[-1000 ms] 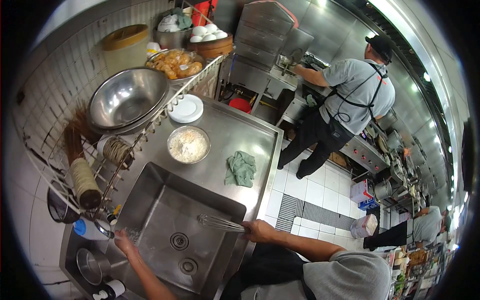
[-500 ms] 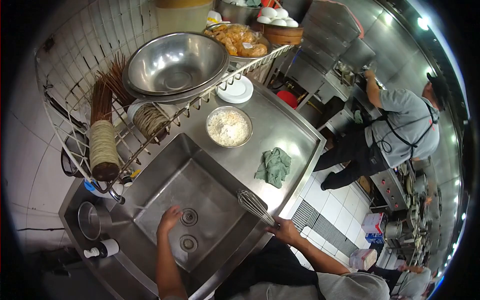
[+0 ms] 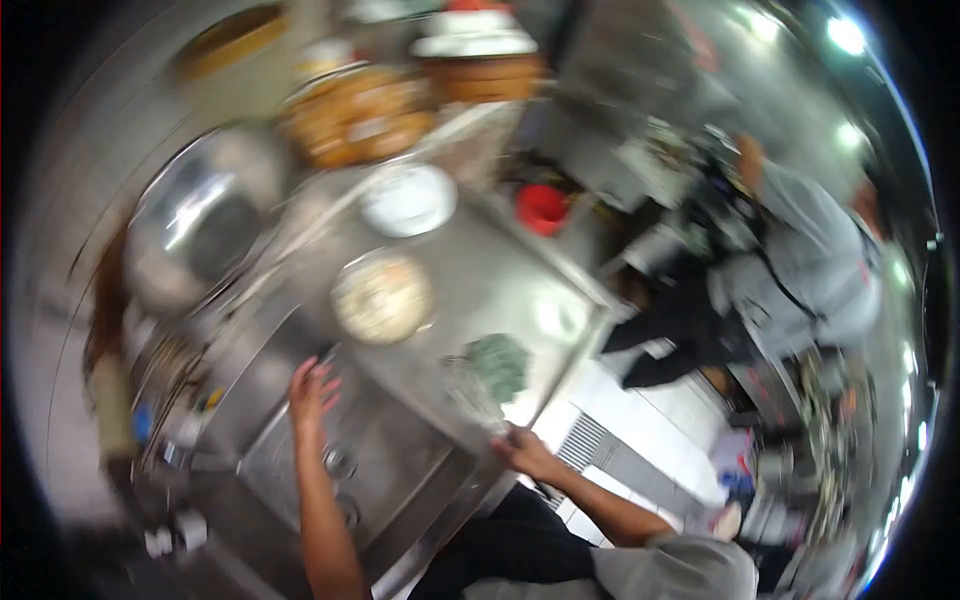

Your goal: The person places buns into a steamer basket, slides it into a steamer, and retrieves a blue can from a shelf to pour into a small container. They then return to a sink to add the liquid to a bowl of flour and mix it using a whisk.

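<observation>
My left hand (image 3: pixel 314 388) is held over the back part of the steel sink (image 3: pixel 400 430), smeared by motion, its fingers loosely spread with nothing seen in them. By the sink's right edge, my right hand (image 3: pixel 522 450) is closed round the handle of a wire whisk (image 3: pixel 470 388). The whisk's blurred wires point up and left, close to a crumpled green cloth (image 3: pixel 497 368) on the steel counter. Beyond my left hand, a metal bowl (image 3: pixel 383 298) of pale, flour-like stuff sits on that counter.
A wire shelf (image 3: pixel 300 235) carries a large steel bowl (image 3: pixel 210 220), a plate of orange-brown food (image 3: pixel 360 115) and a wooden container (image 3: pixel 480 75) topped with white. A white round lid (image 3: pixel 410 200) lies behind the flour bowl. A co-worker (image 3: pixel 800 260) stands at the right.
The view has swung, shifting the counter and shelf leftward and blurring them. My left hand has risen toward the sink's back edge. The whisk, still in my right hand, is nearer the green cloth.
</observation>
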A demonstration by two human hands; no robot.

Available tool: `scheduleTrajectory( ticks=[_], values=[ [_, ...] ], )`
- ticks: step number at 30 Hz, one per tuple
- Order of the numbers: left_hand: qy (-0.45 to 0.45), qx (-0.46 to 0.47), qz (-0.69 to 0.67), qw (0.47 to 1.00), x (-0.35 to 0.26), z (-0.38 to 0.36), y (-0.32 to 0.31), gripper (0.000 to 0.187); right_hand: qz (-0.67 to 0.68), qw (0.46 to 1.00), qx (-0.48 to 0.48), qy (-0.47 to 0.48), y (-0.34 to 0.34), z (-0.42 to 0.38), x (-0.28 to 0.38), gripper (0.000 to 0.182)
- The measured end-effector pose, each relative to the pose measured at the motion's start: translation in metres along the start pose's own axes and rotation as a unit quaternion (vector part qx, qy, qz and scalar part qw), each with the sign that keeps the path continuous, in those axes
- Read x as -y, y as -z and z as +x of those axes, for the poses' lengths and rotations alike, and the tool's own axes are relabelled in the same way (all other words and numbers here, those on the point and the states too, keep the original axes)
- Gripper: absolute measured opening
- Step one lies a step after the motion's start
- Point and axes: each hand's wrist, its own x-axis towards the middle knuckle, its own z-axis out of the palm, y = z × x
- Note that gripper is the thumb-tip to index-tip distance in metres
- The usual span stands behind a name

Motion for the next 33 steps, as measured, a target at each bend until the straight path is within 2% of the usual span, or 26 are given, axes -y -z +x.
scheduleTrajectory(
  ticks=[1,2,4,6,8,9,10,11,16,18,21,23,25,30,32,33],
  values=[
    [0.013,0.023,-0.017,0.999,-0.003,0.002,-0.018,0.049,0.077,0.996,-0.037,-0.005,-0.016,0.015,-0.033,0.045],
    [0.03,0.033,-0.034,0.998,-0.002,0.007,-0.037,0.053,0.102,0.994,0.003,-0.048,0.01,0.002,0.014,0.043],
    [0.052,0.052,-0.064,0.995,0.003,0.016,-0.07,0.055,0.102,0.994,0.009,-0.044,0.029,0.001,0.019,0.042],
    [0.072,0.036,-0.099,0.992,0.011,0.029,-0.083,0.056,0.18,0.982,0.013,-0.054,0.036,0.004,0.018,0.041],
    [0.088,-0.035,-0.17,0.981,0.026,0.057,-0.097,0.051,0.165,0.985,-0.013,-0.044,0.044,0.013,0.02,0.04],
    [0.089,-0.038,-0.187,0.978,0.021,0.054,-0.102,0.04,0.144,0.988,-0.047,-0.03,0.045,0.013,0.016,0.039],
    [0.091,-0.037,-0.184,0.978,0.022,0.056,-0.104,0.04,0.123,0.989,-0.082,-0.016,0.047,0.012,0.012,0.038],
    [0.069,-0.03,-0.183,0.98,0.021,0.059,-0.105,0.036,0.119,0.99,-0.04,-0.064,0.053,0.012,0.009,0.052],
    [0.039,-0.034,-0.177,0.983,0.02,0.055,-0.112,0.029,0.13,0.987,-0.053,-0.077,0.055,0.013,-0.002,0.053],
    [0.05,-0.067,-0.187,0.979,0.023,0.045,-0.109,0.028,0.13,0.986,-0.043,-0.094,0.054,0.012,-0.003,0.053],
    [0.036,-0.06,-0.169,0.983,0.028,0.025,-0.096,0.032,0.123,0.988,-0.067,-0.063,0.046,0.011,-0.008,0.05],
    [0.044,-0.07,-0.164,0.983,0.027,0.004,-0.086,0.033,0.138,0.987,-0.072,-0.027,0.047,0.011,0.0,0.035],
    [0.063,-0.088,-0.135,0.985,0.027,-0.017,-0.075,0.035,0.135,0.988,-0.072,-0.025,0.044,0.015,0.0,0.035],
    [0.055,-0.086,-0.161,0.982,0.031,-0.074,-0.029,0.035,0.117,0.99,-0.069,-0.022,0.044,0.02,0.02,0.036],
    [0.046,-0.087,-0.166,0.981,0.031,-0.104,-0.011,0.036,0.083,0.993,-0.077,0.012,0.043,0.027,0.027,0.049],
    [0.034,-0.11,-0.15,0.982,0.028,-0.121,-0.006,0.038,0.082,0.994,-0.074,0.01,0.045,0.029,0.038,0.049]
  ],
)
